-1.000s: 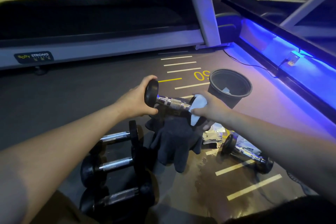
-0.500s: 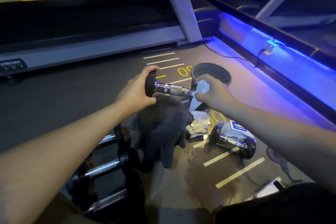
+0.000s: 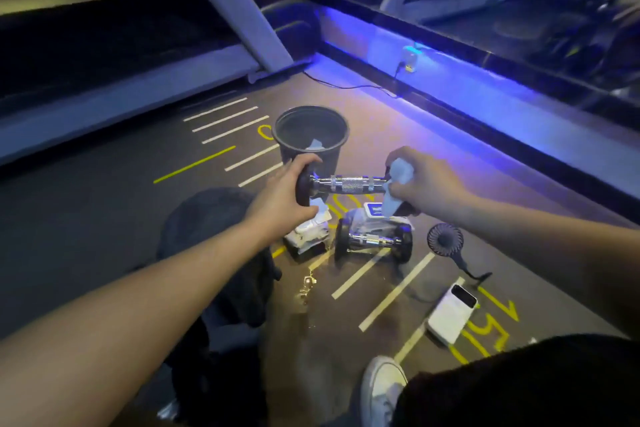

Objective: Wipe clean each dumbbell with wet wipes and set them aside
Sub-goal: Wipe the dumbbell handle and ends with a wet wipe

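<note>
The dumbbell [image 3: 349, 185] hangs level in the air at the middle of the scene, a short one with a bright chrome handle, knurled along its centre, and dark round heads at either end. The left hand [image 3: 282, 199] curls round the head at its nine o'clock end, fingers over the top and thumb beneath. The right hand [image 3: 424, 180] grips a crumpled white wet wipe [image 3: 398, 184] and presses it round the head at the three o'clock end, so that head is almost wholly covered; only a dark sliver shows under the wipe. At twelve o'clock from the dumbbell a black bucket [image 3: 310, 114] stands on the floor with a pale scrap of wipe inside. At six o'clock a second dumbbell [image 3: 372, 240] lies on the yellow and white floor lines, with a wet wipe pack [image 3: 308, 230] just beside it at its nine o'clock, partly behind the left wrist. A small handheld fan [image 3: 446, 241] lies at four o'clock, and a white power bank [image 3: 452, 317] nearer the knee. Under the left forearm a dark heap, perhaps cloth, is too dim to make out. A white shoe [image 3: 381, 388] pokes out at the bottom, cut off by a dark trouser leg. The treadmill [image 3: 138, 94] at ten o'clock runs out of view.
</note>
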Demonstrator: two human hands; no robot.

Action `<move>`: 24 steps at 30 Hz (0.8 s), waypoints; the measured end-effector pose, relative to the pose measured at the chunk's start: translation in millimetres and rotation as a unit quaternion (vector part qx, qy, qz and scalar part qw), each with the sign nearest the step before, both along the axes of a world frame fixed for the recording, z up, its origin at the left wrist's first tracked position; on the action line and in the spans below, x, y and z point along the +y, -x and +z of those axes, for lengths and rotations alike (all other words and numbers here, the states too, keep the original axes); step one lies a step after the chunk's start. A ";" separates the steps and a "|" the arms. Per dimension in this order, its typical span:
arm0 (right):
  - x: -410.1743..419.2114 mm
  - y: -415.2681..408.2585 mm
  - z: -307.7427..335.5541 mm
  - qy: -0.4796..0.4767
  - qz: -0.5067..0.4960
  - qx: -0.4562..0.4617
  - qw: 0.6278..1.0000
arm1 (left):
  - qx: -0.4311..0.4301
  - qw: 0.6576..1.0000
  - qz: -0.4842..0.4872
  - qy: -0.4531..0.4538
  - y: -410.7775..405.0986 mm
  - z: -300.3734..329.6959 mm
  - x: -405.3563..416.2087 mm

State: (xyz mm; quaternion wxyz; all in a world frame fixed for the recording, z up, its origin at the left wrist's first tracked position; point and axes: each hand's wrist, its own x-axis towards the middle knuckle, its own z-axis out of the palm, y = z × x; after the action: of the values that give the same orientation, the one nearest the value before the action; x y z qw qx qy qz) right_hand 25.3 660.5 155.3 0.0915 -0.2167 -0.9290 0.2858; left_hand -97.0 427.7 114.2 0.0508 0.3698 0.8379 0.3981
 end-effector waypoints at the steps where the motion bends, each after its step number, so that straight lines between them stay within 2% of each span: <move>1: 6.7 -5.9 -4.9 0.012 -0.003 0.002 1.000 | -0.007 1.000 -0.003 -0.003 -4.0 -6.8 10.4; 7: 29.3 -39.6 -66.8 0.036 -0.059 -0.057 0.996 | -0.044 0.999 -0.025 0.001 -30.1 -76.7 46.3; 16: 10.5 -60.0 -183.7 0.106 -0.087 -0.100 0.986 | -0.128 0.990 -0.012 0.051 -51.2 -176.0 35.3; 24: 25.7 -68.1 -237.9 0.130 -0.110 -0.146 0.975 | -0.164 0.983 -0.030 0.071 -55.6 -230.7 51.8</move>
State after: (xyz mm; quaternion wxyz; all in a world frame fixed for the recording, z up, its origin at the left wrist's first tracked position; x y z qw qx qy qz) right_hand 93.3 686.2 -82.6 -0.0434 -0.3667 -0.8578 0.3575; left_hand -41.4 479.5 -116.5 0.2256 0.3199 0.8327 0.3916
